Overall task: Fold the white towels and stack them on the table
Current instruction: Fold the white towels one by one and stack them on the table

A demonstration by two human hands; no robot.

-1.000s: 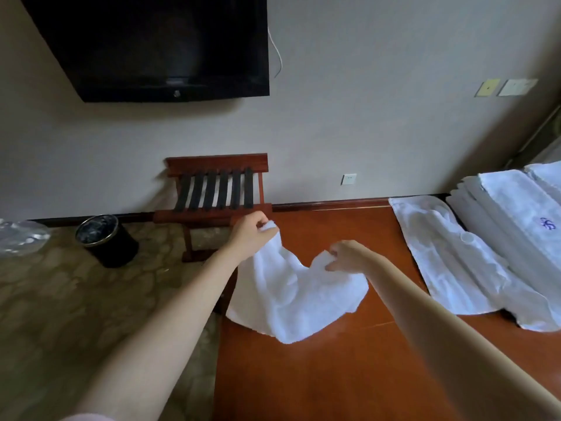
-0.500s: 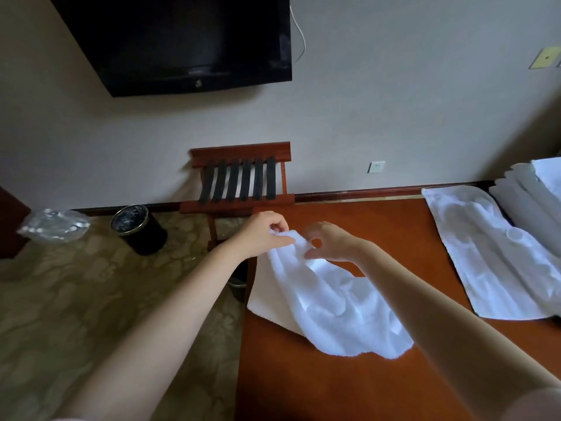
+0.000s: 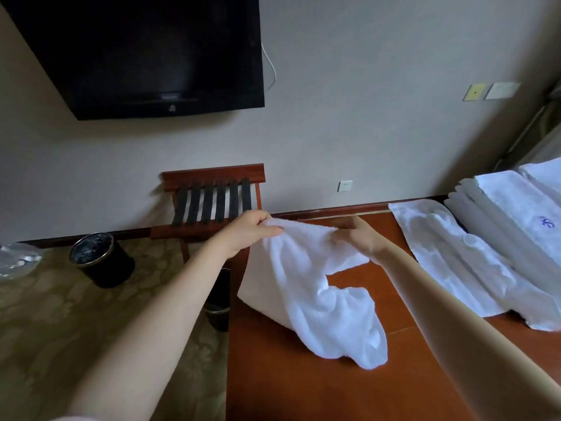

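A small white towel (image 3: 315, 293) hangs crumpled over the left part of the reddish wooden table (image 3: 303, 387). My left hand (image 3: 246, 235) pinches its top left corner. My right hand (image 3: 358, 238) grips the top edge a short way to the right, so the edge is stretched between both hands above the table. The towel's lower end lies bunched on the tabletop. A flat white towel (image 3: 455, 262) lies spread at the right, beside a stack of folded white towels (image 3: 516, 217) with a blue emblem.
A wooden luggage rack (image 3: 212, 202) stands against the wall behind the table's left corner. A black bin (image 3: 97, 259) sits on the patterned floor to the left, another dark bin (image 3: 218, 311) under the table edge. A black TV (image 3: 145, 53) hangs above.
My hands, which had come together at the towel's top, have moved apart again and lifted, stretching the top edge. The view has shifted slightly left, showing the towel stack again.
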